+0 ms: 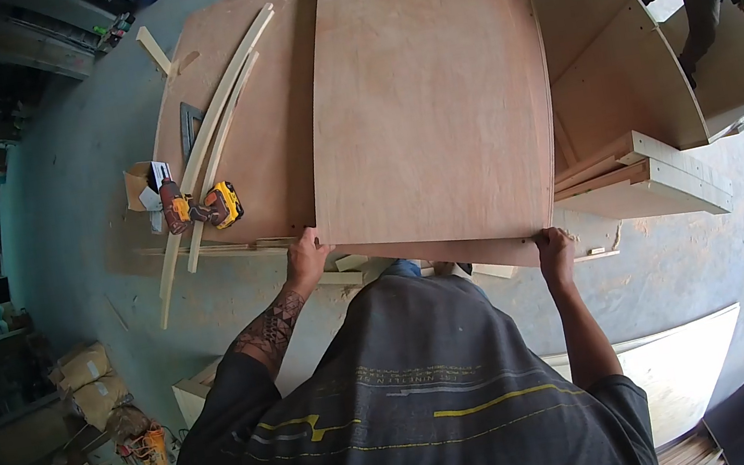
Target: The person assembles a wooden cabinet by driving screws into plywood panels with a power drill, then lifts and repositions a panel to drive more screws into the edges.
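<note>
A rectangular plywood panel (428,97) lies before me over a larger plywood sheet (265,142). At its near left corner, my left hand (306,260) is closed on the edge, fingertips on top. My right hand (556,256) is closed at the near right corner, thumb side up. Left of the panel, a yellow-and-black cordless drill (220,205) lies by two long wooden strips (220,101). Under the strips sits a dark framing square (189,128), partly covered. A small open cardboard box (141,186) stands beside the drill.
Tall plywood box sections (604,40) stand at the right, with a person's leg (701,5) among them. White-edged boards (676,184) jut out nearer me. Behind me at right leans a pale sheet (695,366). Brown sacks (89,380) and scrap wood lie at left.
</note>
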Demonstrator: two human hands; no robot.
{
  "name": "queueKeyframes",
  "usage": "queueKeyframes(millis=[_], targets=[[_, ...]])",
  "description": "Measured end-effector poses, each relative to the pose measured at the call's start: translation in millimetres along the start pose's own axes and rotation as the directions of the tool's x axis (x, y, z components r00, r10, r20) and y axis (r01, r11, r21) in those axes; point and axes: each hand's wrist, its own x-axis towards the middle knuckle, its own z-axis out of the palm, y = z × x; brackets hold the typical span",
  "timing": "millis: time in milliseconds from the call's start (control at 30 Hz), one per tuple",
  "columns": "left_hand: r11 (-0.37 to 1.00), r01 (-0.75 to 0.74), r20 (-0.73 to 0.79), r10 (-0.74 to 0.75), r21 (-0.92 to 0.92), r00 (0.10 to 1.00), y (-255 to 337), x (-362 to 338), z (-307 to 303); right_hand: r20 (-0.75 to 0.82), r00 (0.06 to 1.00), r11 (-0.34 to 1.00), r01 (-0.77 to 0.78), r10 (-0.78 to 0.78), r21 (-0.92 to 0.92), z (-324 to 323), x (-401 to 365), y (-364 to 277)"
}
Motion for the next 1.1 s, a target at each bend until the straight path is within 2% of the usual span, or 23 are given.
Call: queueKeyframes(millis=[133,333,500,633,700,767,800,867,933,1033,1100], targets=[[0.997,-0.052,-0.04,0.05,-0.05,0.998,-4,-1,2,0.005,1.0,1.0,-0.006,0.006,-0.006,1,0,5],[0.997,-0.077,-0.099,0.073,-0.031,0.992,-8,-5,9,0.005,1.0,1.0,0.012,-0.012,0.026,-1,1,3],[0.999,-0.018,-0.04,0.016,-0.043,0.999,-5,-2,12,-0.031,0.999,0.999,0.04,-0.04,0.008,1,0,8],[0.999,-0.044,-0.05,0.044,-0.003,0.998,-1,0,12,-0.025,1.0,1.0,0.012,-0.013,-0.024,4,4,7],[1.0,0.03,0.013,-0.03,0.008,0.999,2,1,10,-0.052,0.998,0.999,0.033,-0.034,-0.02,5,-1,11],[0.997,-0.031,0.003,0.031,0.065,1.0,-5,5,11,-0.091,0.995,0.999,0.035,-0.037,-0.017,9,-4,14],[0.998,-0.044,0.008,0.044,0.048,0.999,-9,4,12,-0.054,0.998,1.0,-0.026,0.026,-0.006,8,-5,12],[0.997,-0.08,0.037,0.079,0.023,0.996,-6,8,12,-0.08,0.997,0.995,-0.006,0.014,0.095,3,-7,5],[0.996,0.0,0.041,-0.003,0.09,0.999,1,7,6,-0.088,0.996,0.998,-0.023,0.029,0.066,1,-8,1],[0.988,-0.033,0.03,0.029,0.152,0.999,-1,7,5,-0.101,0.994,0.995,-0.039,0.048,0.093,-3,-9,-5],[0.99,-0.073,-0.003,0.074,0.117,0.997,-5,6,8,-0.101,0.993,0.992,-0.054,0.066,0.118,-3,-12,-7]])
